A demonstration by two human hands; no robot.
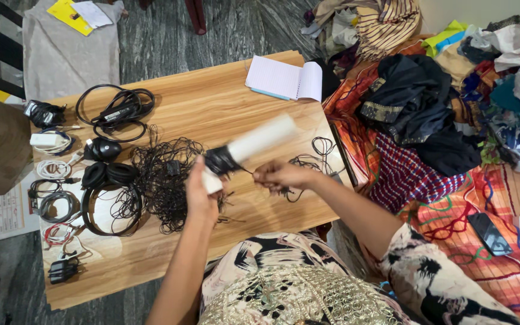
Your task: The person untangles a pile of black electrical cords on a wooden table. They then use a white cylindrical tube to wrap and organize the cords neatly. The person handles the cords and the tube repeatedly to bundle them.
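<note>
Two hands work above our wooden worktop: left hand grips a smooth white tube wound with black wire; right hand pinches the thin wire's end beside it.

one table, the landmark. two hands over its near edge: left hand, right hand. one white tube above the table's middle, one black winding round it. one tangle of thin black wire left of centre. one notebook at the far right corner. one headphone set on the left part. two black adapters at the left edge, far and near. one phone right of the table. small coils at the left edge: too bunched to count.
</note>
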